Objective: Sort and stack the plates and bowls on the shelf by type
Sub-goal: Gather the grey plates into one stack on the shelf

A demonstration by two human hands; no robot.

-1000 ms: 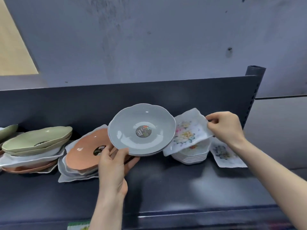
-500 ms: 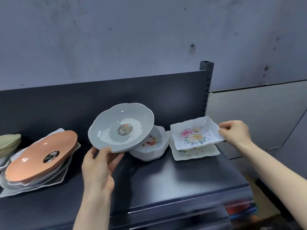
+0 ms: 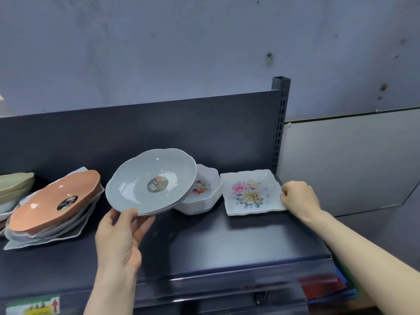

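Note:
My left hand [image 3: 120, 235] grips the near rim of two stacked grey scalloped bowls [image 3: 136, 185], held tilted above the dark shelf [image 3: 216, 242]. Behind their right edge stands a stack of several white floral bowls [image 3: 205, 194]. At the shelf's right end lies a square white floral plate [image 3: 250, 192] on top of another like it. My right hand [image 3: 298, 197] rests at that plate's right edge with curled fingers touching the rim. On the left, an orange oval dish [image 3: 54, 201] tops a pile of white plates.
Pale green oval dishes [image 3: 13, 185] sit at the far left edge. The shelf's dark back panel [image 3: 159, 133] and a slotted upright post [image 3: 280, 123] bound the rear and right. A grey wall panel lies to the right of the post.
The floral plate in my right hand went down flat onto the square plate at the shelf's right end. The grey bowls stayed in my left hand.

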